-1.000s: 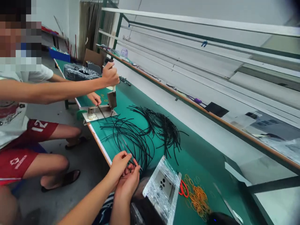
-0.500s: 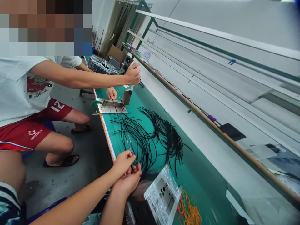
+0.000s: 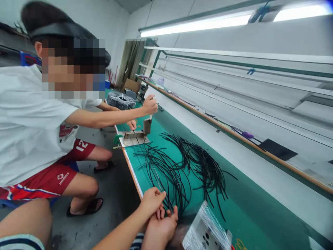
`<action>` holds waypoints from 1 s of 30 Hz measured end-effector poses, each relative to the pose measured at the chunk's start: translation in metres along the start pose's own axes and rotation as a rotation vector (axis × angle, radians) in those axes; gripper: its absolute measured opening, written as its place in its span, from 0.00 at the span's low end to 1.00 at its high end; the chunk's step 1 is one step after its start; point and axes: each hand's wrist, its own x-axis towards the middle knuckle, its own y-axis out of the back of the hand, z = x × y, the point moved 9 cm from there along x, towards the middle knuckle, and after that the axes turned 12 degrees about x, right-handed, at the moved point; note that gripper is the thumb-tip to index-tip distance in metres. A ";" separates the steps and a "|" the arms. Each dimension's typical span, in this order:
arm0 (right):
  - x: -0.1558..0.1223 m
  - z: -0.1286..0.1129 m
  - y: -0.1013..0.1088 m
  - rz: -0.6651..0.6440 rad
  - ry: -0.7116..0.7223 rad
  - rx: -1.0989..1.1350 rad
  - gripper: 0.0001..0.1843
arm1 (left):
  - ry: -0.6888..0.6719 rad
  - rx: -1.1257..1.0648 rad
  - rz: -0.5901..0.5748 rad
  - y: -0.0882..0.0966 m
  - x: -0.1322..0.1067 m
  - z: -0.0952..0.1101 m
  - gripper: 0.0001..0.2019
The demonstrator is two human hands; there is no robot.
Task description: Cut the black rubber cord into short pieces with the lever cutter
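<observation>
While my left hand (image 3: 152, 202) keeps pinching the black cables (image 3: 166, 173), my right hand (image 3: 160, 227) stays curled around them, unmoved.

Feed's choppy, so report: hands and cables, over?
Left hand pinching black cables at bench edge. Right hand against them, grip unclear. Co-worker's hand on cutter beyond.

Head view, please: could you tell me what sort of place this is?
Probably a cable-assembly workshop: a long green workbench, cut black cables spread over it, and a co-worker's hand on a lever cutter.
</observation>
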 end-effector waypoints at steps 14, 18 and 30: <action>-0.001 -0.004 -0.002 0.076 0.004 0.064 0.19 | -0.042 -0.025 0.145 0.009 0.003 0.001 0.12; -0.006 -0.006 -0.004 0.113 -0.021 0.098 0.20 | -0.076 -0.008 0.173 0.011 0.005 0.000 0.13; 0.019 -0.002 0.002 -0.082 0.081 -0.082 0.21 | -0.015 -0.079 0.097 0.007 0.013 -0.004 0.14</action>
